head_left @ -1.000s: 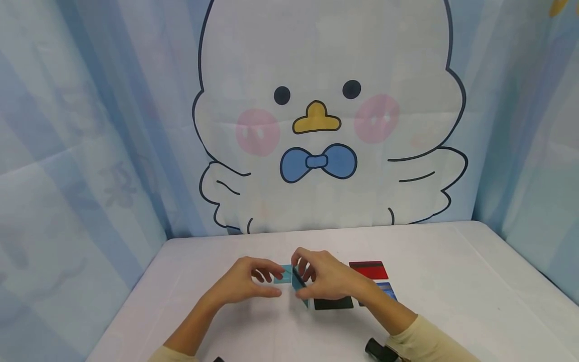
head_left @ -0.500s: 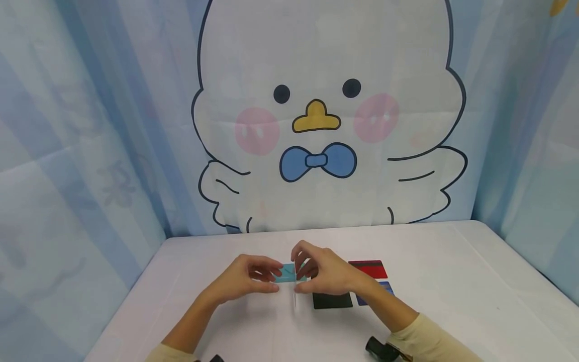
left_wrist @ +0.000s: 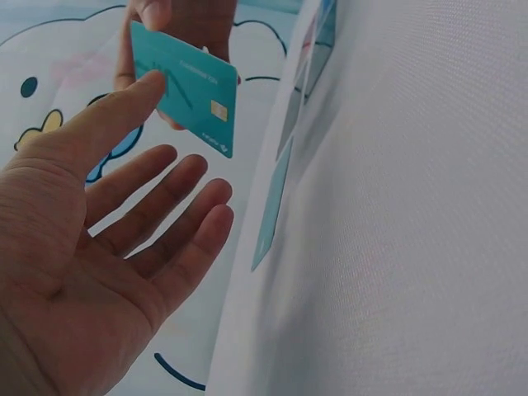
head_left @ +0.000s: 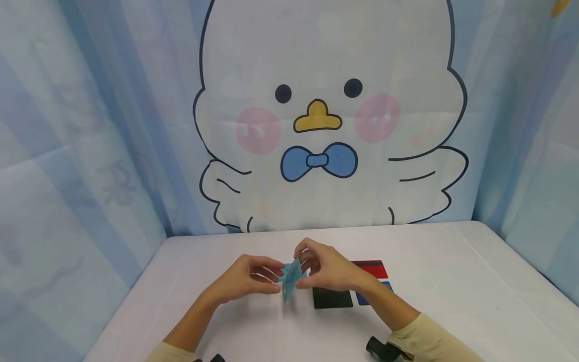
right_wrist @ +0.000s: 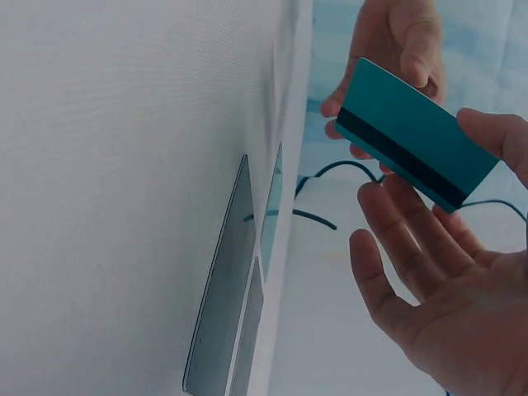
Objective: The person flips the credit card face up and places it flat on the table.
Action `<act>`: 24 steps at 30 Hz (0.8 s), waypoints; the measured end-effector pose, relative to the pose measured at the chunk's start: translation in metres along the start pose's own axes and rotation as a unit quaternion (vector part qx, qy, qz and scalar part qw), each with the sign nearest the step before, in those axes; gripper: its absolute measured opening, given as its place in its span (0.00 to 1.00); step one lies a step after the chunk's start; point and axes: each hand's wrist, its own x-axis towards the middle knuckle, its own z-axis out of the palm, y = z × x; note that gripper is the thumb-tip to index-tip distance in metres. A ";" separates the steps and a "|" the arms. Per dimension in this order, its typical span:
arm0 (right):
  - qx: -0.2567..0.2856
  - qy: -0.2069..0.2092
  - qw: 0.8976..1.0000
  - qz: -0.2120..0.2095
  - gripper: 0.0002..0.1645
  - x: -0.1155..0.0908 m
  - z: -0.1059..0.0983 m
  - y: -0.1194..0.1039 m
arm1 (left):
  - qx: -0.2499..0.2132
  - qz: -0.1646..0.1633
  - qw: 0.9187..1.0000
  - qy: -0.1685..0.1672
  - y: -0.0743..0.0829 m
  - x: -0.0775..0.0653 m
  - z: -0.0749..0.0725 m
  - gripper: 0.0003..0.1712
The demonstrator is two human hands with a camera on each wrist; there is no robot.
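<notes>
My right hand (head_left: 330,266) pinches a teal bank card (head_left: 291,279) by one end, thumb against fingers, and holds it tilted above the table. The chip side of this card (left_wrist: 194,91) shows in the left wrist view; its dark magnetic stripe (right_wrist: 404,161) shows in the right wrist view. My left hand (head_left: 253,279) is just left of the card with fingers loosely spread, its thumb tip (left_wrist: 153,81) overlapping the card in the left wrist view. Behind the held card, a second teal card (left_wrist: 272,210) lies flat on the table, partly hidden in the head view.
A black card (head_left: 332,298), a red card with a dark stripe (head_left: 373,270) and a blue card (head_left: 363,298) lie on the white table (head_left: 429,281) to the right. My right forearm partly covers the blue one. A cartoon-printed curtain (head_left: 325,201) hangs behind.
The held card has turned from its striped side, through edge-on, to its plain teal side facing the head camera. My right hand has risen slightly; the left has barely moved.
</notes>
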 end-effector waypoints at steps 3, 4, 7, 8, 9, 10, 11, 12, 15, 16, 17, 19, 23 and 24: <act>0.012 0.001 1.000 -0.003 0.29 0.000 0.000 0.001 | -0.002 -0.002 1.000 0.001 0.001 0.000 0.000 0.27; 0.016 0.002 1.000 -0.003 0.28 0.000 0.000 0.001 | -0.002 -0.002 1.000 0.000 0.001 0.000 0.001 0.27; 0.029 0.001 1.000 -0.001 0.28 0.000 0.000 0.001 | -0.004 -0.003 1.000 -0.001 0.001 0.000 0.001 0.27; 0.030 0.003 1.000 0.001 0.28 0.000 0.000 0.001 | -0.007 -0.003 1.000 -0.002 0.001 0.000 0.001 0.27; 0.031 0.003 1.000 0.002 0.28 0.000 0.001 0.001 | -0.009 -0.004 1.000 -0.003 0.001 0.000 0.002 0.27; 0.031 0.004 0.999 0.004 0.28 0.001 0.001 0.002 | -0.012 -0.005 1.000 -0.004 0.002 0.000 0.002 0.27; 0.032 0.005 0.999 0.006 0.28 0.001 0.002 0.002 | -0.015 -0.006 1.000 -0.004 0.002 0.000 0.002 0.26; 0.032 0.006 0.999 0.007 0.28 0.001 0.002 0.002 | -0.019 -0.007 1.000 -0.005 0.002 0.000 0.002 0.26; 0.031 0.010 0.999 0.009 0.28 0.001 0.002 0.002 | -0.028 -0.010 1.000 -0.004 0.002 0.000 0.002 0.26; 0.032 0.011 0.999 0.009 0.28 0.001 0.002 0.002 | -0.029 -0.010 1.000 -0.003 0.003 -0.001 0.002 0.26; 0.033 0.012 0.999 0.011 0.29 0.001 0.003 0.003 | -0.028 -0.010 1.000 -0.002 0.003 -0.001 0.002 0.26; 0.031 0.015 0.999 0.011 0.29 0.001 0.003 0.004 | -0.026 -0.008 1.000 -0.001 0.003 -0.001 0.002 0.26; 0.022 0.022 0.999 0.013 0.27 0.001 0.003 0.005 | -0.013 -0.004 1.000 0.004 0.003 -0.002 0.002 0.27; 0.018 0.023 0.999 0.013 0.27 0.000 0.003 0.005 | -0.008 -0.003 1.000 0.004 0.003 -0.001 0.002 0.27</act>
